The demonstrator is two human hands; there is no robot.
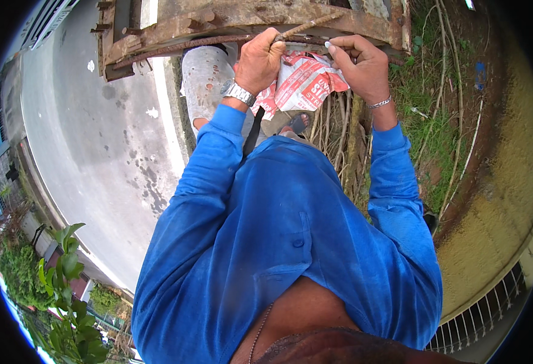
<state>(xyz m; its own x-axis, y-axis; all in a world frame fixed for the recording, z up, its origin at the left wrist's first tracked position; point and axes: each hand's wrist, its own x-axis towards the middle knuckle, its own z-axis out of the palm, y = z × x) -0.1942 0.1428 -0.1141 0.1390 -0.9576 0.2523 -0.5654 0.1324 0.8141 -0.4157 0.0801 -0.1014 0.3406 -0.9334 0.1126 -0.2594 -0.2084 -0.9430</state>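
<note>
My left hand (259, 64), with a metal watch (238, 92) at its wrist, is closed in a fist. Its thumb and finger grip the near end of a short rusty rebar rod (315, 25), where it meets a long curved rebar (187, 43). To the right, my right hand (362, 70) has thumb and bent forefinger together beside the long rebar. A pale spot shows at the thumb tip; whatever lies in that pinch is too small to make out. Below both hands a red and white printed sack (306, 82) lies crumpled over my lap.
A rusty steel frame (163, 35) with stub bars spans the top. Grey pavement (96, 121) stretches along the left. Roots (339, 130) and grass (421, 124) lie on the right, beside a yellowish wall (497, 200). My sandalled foot (300, 123) rests below the sack.
</note>
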